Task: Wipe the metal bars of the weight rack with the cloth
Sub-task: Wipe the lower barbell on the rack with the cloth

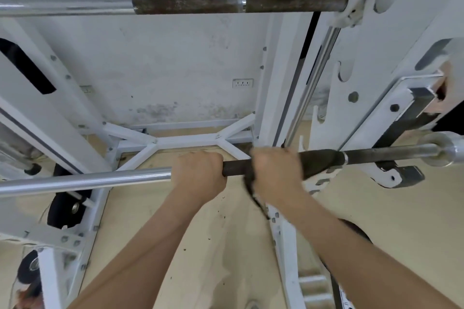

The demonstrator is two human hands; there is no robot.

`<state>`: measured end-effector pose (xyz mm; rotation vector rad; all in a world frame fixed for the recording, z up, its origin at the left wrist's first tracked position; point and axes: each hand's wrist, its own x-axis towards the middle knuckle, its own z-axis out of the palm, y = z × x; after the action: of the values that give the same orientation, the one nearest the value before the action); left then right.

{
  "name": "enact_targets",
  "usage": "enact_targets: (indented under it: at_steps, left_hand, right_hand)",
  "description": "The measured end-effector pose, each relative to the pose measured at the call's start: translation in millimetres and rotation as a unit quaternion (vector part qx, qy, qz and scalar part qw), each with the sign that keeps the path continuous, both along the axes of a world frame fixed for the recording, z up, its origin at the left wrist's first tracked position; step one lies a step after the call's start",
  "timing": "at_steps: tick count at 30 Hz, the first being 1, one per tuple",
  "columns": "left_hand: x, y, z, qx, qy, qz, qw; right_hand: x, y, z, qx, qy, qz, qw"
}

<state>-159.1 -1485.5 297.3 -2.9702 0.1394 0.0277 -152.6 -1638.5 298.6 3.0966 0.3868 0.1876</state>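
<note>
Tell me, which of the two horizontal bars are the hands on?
The lower bar: left hand and right hand, with the cloth, grip it. The upper bar is untouched.

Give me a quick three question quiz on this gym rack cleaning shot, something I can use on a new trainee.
1. True or false: the left hand grips the lower bar bare, with no cloth showing under it.
2. Which hand holds the dark cloth round the lower bar? A left hand, B right hand, C neither.
3. Fill in: the upper bar has a dark, ___ stretch toward its right end.
Key: 1 true; 2 B; 3 rusty.
</note>
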Motion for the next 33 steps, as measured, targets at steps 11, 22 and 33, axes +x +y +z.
enact_targets:
  at_steps: [11,22,33]
  left_hand:
    - [-1.4,11.1,-1.6,-0.038,-0.032,-0.047,0.998]
    - [-1.5,25.1,17.9,-0.383,0.084,-0.028,0.920]
    - [-3.4,20.2,0.7,-0.190,-0.028,-0.067,0.979]
  right_hand:
    - [10.9,-106.6,4.6,-0.059,-0.014,-0.063,0.996]
    - [-21.4,-18.8,0.1,0.183,0.069,0.083,0.977]
    - [-9.9,-108.6,-6.3,0.146,-0.064,-0.212,0.964]
